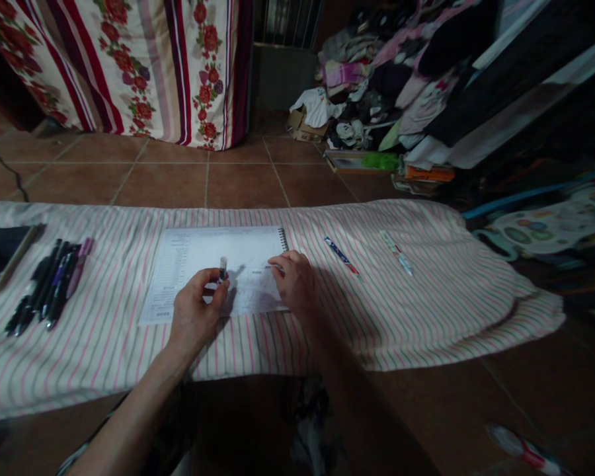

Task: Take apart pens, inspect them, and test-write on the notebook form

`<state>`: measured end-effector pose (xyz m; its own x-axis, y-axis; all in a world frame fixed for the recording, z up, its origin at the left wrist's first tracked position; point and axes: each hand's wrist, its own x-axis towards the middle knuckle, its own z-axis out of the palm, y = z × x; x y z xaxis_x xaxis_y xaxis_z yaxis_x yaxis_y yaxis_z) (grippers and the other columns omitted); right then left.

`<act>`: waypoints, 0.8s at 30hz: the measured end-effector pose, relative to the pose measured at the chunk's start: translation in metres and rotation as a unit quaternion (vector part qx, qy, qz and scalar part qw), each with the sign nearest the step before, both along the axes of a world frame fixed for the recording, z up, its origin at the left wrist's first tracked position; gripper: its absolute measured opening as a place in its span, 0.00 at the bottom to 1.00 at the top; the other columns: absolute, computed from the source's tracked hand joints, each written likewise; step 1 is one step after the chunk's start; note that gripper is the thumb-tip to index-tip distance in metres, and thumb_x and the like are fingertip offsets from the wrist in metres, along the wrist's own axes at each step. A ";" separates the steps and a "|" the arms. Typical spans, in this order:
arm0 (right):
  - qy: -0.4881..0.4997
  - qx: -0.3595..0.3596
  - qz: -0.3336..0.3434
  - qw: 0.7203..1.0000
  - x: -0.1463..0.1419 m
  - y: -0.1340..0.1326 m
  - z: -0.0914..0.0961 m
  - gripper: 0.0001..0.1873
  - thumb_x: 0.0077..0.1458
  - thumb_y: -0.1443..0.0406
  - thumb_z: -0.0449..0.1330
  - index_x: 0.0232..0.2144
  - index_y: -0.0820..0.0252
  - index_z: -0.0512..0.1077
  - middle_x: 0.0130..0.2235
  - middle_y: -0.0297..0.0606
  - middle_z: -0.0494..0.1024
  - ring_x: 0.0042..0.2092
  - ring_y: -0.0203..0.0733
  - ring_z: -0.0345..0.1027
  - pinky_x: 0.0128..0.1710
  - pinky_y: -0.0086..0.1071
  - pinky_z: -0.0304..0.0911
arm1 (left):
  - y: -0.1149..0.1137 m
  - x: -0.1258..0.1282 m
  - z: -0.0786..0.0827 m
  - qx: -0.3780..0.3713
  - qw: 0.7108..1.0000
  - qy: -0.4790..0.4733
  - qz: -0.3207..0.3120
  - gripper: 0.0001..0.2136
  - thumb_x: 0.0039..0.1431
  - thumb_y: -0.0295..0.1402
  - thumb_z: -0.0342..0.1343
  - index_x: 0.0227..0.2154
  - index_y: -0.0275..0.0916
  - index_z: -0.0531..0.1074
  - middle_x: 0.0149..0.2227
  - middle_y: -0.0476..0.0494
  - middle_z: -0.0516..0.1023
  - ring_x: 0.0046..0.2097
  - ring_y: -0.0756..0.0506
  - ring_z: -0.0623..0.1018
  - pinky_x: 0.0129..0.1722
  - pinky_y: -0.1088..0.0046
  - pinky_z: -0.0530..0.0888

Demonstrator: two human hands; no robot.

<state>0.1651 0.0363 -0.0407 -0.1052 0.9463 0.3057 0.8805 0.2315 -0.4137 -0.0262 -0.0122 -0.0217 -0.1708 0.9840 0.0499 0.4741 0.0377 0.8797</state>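
My left hand [198, 304] pinches a small tube [223, 270] upright between thumb and fingers; it has a clear top and a dark lower part. Under both hands lies a spiral-bound planner [218, 241] with printed boxes and lines, open flat on a striped cloth. My right hand [295, 281] is closed over the planner's right side. Something thin and light [276, 267] shows at its fingertips, too small to name. To its right a dark patterned pen-like stick [342, 256] and a pale patterned one [396, 252] lie on the cloth.
Several pens [49, 281] lie in a group at the left, beside a dark tablet-like device [2, 258]. The striped cloth [441, 291] covers the low surface. Behind are a floral curtain [143, 66], a tiled floor [242, 185] and a clothes pile [371, 79].
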 end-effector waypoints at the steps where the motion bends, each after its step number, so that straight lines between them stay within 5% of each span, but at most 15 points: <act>1: 0.002 0.001 0.002 1.000 0.000 0.000 -0.001 0.10 0.53 0.69 0.56 0.36 0.60 0.76 0.37 0.42 0.73 0.41 0.45 0.63 0.42 0.35 0.57 | 0.000 0.000 0.000 0.002 1.000 0.001 -0.001 0.12 0.53 0.40 0.53 0.36 0.39 0.70 0.38 0.44 0.77 0.30 0.48 0.76 0.32 0.70 0.72; 24: 0.001 0.035 0.022 0.999 -0.005 0.002 -0.007 0.08 0.57 0.67 0.53 0.31 0.60 0.72 0.34 0.40 0.73 0.39 0.43 0.62 0.40 0.35 0.55 | -0.001 -0.008 -0.001 0.002 1.000 0.019 0.004 0.13 0.53 0.42 0.53 0.37 0.39 0.70 0.38 0.42 0.77 0.31 0.46 0.77 0.33 0.68 0.73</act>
